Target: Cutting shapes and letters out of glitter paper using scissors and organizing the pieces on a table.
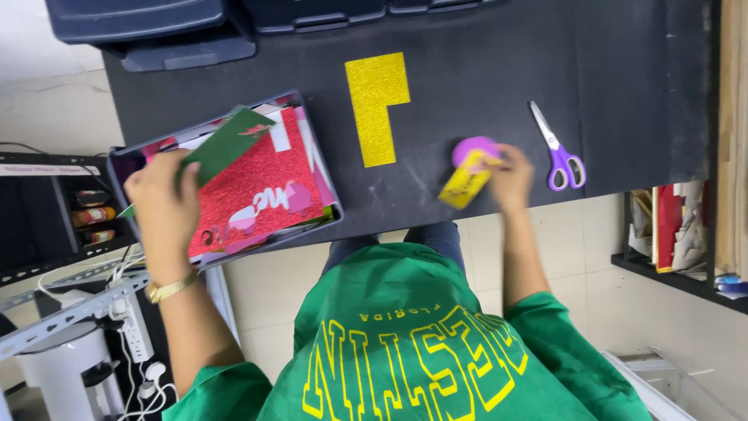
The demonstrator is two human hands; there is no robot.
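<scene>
**Sorting craft paper at the table**

The left hand (162,201) pinches a green sheet (226,144) over the tray (125,160) of red glitter paper (257,187) on the left. The right hand (510,175) grips a yellow scrap (461,187) and pink circle (475,146). Lifting the green sheet flat would keep the loose sheets from sliding. Purple scissors (559,152) lie right; a yellow glitter piece (376,105) lies farther back on the table (623,86).

Dark bins (179,27) cut off at top; right hand (510,175) blurred
</scene>
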